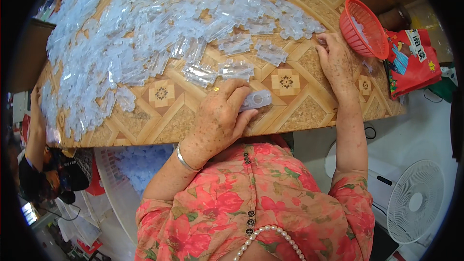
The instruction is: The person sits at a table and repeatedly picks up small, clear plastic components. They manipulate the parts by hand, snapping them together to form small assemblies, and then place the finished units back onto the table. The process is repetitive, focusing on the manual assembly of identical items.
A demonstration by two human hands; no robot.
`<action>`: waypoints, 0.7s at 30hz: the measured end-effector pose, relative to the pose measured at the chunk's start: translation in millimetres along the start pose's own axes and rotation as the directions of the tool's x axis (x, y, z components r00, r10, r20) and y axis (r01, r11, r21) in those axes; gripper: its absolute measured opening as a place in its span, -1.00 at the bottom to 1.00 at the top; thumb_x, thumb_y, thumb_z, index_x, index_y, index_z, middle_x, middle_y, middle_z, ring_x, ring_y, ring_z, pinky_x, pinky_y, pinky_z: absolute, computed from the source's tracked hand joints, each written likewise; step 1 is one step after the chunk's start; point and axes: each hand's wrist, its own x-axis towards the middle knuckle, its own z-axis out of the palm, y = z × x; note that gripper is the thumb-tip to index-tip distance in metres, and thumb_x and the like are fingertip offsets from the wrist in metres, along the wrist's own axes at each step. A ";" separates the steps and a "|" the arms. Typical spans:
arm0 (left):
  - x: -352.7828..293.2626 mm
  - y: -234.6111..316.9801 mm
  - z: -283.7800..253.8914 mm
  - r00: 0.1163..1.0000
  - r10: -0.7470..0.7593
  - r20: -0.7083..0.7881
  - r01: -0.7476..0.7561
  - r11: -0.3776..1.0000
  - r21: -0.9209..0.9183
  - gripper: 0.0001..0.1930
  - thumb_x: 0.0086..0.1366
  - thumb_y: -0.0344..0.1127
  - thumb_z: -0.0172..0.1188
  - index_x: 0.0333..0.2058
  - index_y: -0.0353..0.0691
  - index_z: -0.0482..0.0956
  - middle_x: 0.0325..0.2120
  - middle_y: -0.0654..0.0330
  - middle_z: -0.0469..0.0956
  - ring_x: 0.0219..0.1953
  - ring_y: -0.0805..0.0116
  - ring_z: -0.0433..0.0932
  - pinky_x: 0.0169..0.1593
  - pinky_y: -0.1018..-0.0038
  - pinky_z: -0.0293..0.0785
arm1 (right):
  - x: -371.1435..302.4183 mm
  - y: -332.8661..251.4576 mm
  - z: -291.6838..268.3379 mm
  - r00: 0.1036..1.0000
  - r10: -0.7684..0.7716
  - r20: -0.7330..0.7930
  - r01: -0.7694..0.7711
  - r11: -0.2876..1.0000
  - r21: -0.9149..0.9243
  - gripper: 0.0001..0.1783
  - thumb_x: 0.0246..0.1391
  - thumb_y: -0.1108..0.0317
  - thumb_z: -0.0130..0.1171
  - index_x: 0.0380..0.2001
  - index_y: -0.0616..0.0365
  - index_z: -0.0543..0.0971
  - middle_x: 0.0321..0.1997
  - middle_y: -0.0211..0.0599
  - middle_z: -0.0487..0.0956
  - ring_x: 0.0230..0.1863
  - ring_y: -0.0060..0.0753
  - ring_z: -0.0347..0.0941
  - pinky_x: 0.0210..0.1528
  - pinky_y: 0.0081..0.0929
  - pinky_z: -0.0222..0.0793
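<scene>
My left hand (217,118) is closed on a clear plastic piece (257,100) with a round hole, close to the table's near edge. Thumb and fingers pinch its left end, and the rest of it sticks out to the right. Farther right, my right hand (337,65) rests on the table with its thumb and fingers apart, and I see nothing in it. Its fingertips reach the edge of some small round clear parts (302,24). Two loose clear pieces lie beyond my left hand, one a flat rectangular piece (236,69), the other a ridged piece (270,52).
A big heap of clear plastic pieces (130,38) covers the far and left of the patterned table (299,101). At the right edge stand a red basket (365,29) and a red bag (413,63). A white fan (415,200) is below right. Another person's arm (36,130) is at far left.
</scene>
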 end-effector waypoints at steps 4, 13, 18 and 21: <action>-4.4 -0.7 2.4 1.000 0.003 -0.014 -0.003 1.000 0.017 -0.54 0.08 -0.41 0.43 -0.02 -0.29 0.52 -0.04 0.00 0.54 -0.03 -0.06 0.57 -0.01 0.20 0.54 | -13.9 -6.2 -1.9 0.998 0.017 0.055 -0.020 0.999 0.046 -0.80 0.21 0.40 0.17 -0.13 0.20 0.62 -0.20 -0.14 0.61 -0.14 -0.05 0.55 -0.08 -0.19 0.45; -11.1 -4.3 6.6 0.997 -0.009 -0.074 0.006 0.999 -0.036 -0.44 0.07 -0.42 0.45 0.07 -0.28 0.50 0.01 -0.02 0.53 0.00 -0.08 0.57 0.01 0.21 0.54 | -63.5 -65.6 -37.7 0.863 0.043 0.503 -0.348 0.772 0.532 -0.83 0.20 0.43 0.17 -0.21 0.29 0.64 -0.40 -0.44 0.59 -0.43 -0.65 0.35 -0.30 -0.58 0.35; -12.2 -5.5 7.4 0.997 0.004 -0.076 -0.005 1.000 -0.021 -0.46 0.07 -0.43 0.44 0.06 -0.28 0.52 0.00 -0.02 0.54 0.00 -0.07 0.57 0.01 0.22 0.55 | -54.6 -53.4 -41.6 0.864 0.037 0.503 -0.297 0.843 0.449 -0.80 0.15 0.49 0.18 -0.15 0.27 0.62 -0.30 -0.31 0.55 -0.33 -0.45 0.47 -0.20 -0.47 0.42; -11.6 -8.8 8.0 0.995 0.046 -0.093 -0.048 0.999 -0.018 -0.47 0.07 -0.44 0.44 0.05 -0.28 0.52 -0.01 -0.02 0.54 0.00 -0.07 0.57 0.01 0.22 0.55 | -54.9 -59.3 -47.8 0.900 0.001 0.436 -0.191 0.900 0.393 -0.72 0.10 0.52 0.19 -0.08 0.25 0.59 -0.22 -0.22 0.51 -0.22 -0.31 0.52 -0.11 -0.39 0.44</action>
